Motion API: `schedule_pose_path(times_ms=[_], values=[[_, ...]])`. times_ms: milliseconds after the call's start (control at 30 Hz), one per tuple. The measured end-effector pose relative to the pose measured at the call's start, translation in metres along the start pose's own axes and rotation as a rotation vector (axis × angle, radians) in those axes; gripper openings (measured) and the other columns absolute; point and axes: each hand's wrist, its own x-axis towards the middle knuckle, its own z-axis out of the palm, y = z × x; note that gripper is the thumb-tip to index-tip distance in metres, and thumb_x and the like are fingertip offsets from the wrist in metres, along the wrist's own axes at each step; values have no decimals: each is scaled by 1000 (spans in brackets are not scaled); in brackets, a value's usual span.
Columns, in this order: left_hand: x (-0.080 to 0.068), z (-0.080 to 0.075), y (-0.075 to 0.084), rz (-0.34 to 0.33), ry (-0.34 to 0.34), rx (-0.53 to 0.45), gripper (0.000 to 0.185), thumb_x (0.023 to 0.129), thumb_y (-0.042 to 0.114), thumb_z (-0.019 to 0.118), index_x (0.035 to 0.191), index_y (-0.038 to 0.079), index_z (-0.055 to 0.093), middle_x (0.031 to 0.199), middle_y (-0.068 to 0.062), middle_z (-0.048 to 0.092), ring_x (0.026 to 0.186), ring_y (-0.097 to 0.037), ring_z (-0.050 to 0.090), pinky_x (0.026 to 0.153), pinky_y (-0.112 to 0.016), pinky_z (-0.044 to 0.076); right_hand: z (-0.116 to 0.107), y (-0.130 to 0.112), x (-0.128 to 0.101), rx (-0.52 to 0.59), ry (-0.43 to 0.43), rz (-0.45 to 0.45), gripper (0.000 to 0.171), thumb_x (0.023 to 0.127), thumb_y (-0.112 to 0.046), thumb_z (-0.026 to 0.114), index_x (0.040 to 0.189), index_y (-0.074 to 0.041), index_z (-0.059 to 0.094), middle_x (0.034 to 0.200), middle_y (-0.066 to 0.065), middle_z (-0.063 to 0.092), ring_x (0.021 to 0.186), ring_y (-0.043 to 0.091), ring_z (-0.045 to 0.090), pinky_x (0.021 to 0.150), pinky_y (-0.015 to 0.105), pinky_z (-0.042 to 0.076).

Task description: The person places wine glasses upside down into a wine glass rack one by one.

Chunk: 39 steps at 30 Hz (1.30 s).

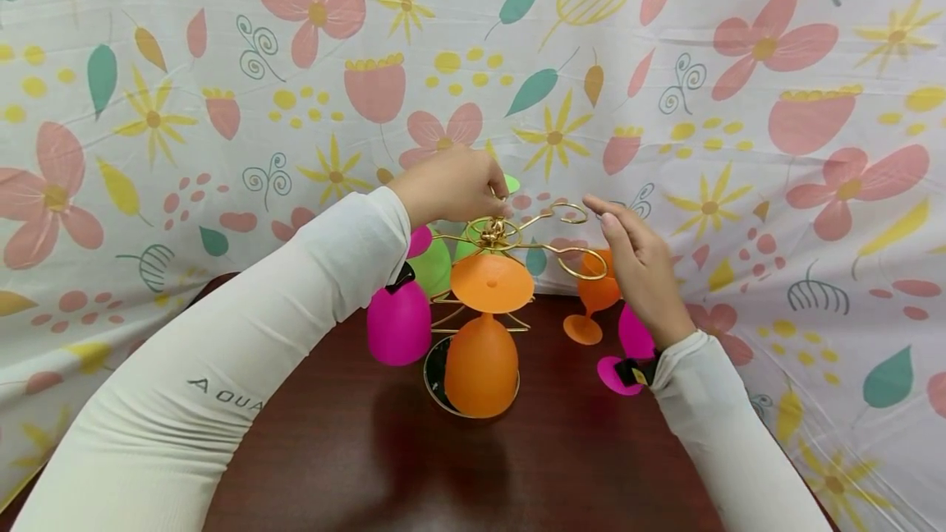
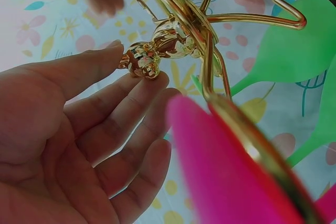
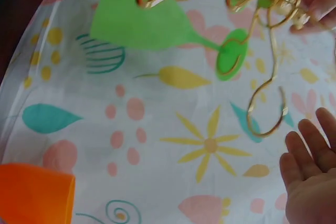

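Note:
My left hand (image 1: 452, 185) pinches the gold knob (image 2: 143, 60) at the top of a gold wire goblet rack (image 1: 584, 251). An orange goblet (image 1: 482, 372) hangs upside down at the rack's front. On its left hangs a magenta goblet (image 1: 399, 325), partly behind my left sleeve. Green goblets (image 2: 299, 51) hang at the back. Two wire loops on the right side hold nothing. Beside those loops is my right hand (image 1: 641, 273), fingers extended and holding nothing; in the right wrist view, the loop (image 3: 268, 132) is apart from its fingertips.
On the dark wooden table (image 1: 318, 450), an orange goblet (image 1: 599, 292) stands upright at the right. A magenta goblet (image 1: 636, 331) stands nearby, partly hidden by my right wrist. The rack's round dark base (image 1: 436, 376) rests mid-table. Floral cloth (image 1: 443, 6) hangs behind.

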Motion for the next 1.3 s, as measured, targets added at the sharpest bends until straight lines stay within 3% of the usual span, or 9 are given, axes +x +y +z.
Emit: schedule_pose_path(times_ms=[200, 300, 500, 933, 1133, 1300], values=[[-1, 0, 0, -9, 2, 4, 29, 95, 32, 64, 117, 13, 72, 116, -1, 67, 99, -17, 61, 84, -32, 50, 6, 5, 17, -7, -112, 78, 46, 105, -43, 38, 143, -20, 52, 143, 1, 50, 129, 21, 44, 107, 47, 34], [0, -1, 0, -8, -6, 11, 30, 95, 33, 64, 117, 13, 71, 115, -1, 67, 97, -16, 62, 83, -32, 50, 9, 24, 28, -19, -137, 94, 48, 103, -52, 36, 143, -29, 51, 143, -7, 49, 128, 19, 45, 107, 47, 34], [2, -2, 2, -9, -4, 12, 28, 93, 34, 65, 112, 14, 73, 111, 1, 68, 91, -15, 61, 79, -31, 51, 14, 26, 39, 16, -201, 105, 46, 104, -51, 35, 139, -29, 56, 137, -3, 55, 118, 23, 53, 102, 48, 38], [7, 2, 1, -31, -4, 31, 29, 92, 36, 68, 113, 15, 71, 118, 0, 65, 98, -17, 58, 83, -33, 49, 16, 34, 40, 59, -317, 94, 40, 102, -46, 46, 139, -33, 54, 134, -5, 51, 121, 14, 45, 94, 44, 47], [6, 1, 1, -22, 4, 10, 26, 91, 34, 69, 110, 15, 72, 113, 1, 65, 94, -18, 58, 77, -32, 49, 14, 36, 40, 29, -308, 73, 41, 103, -41, 46, 141, -29, 53, 135, -4, 52, 121, 15, 47, 98, 41, 41], [5, 1, 1, -16, 5, 8, 24, 91, 32, 70, 108, 16, 73, 111, 1, 67, 97, -17, 58, 82, -33, 49, 12, 36, 36, 27, -275, 92, 43, 102, -38, 51, 141, -22, 53, 138, -2, 50, 119, 16, 48, 94, 29, 43]])
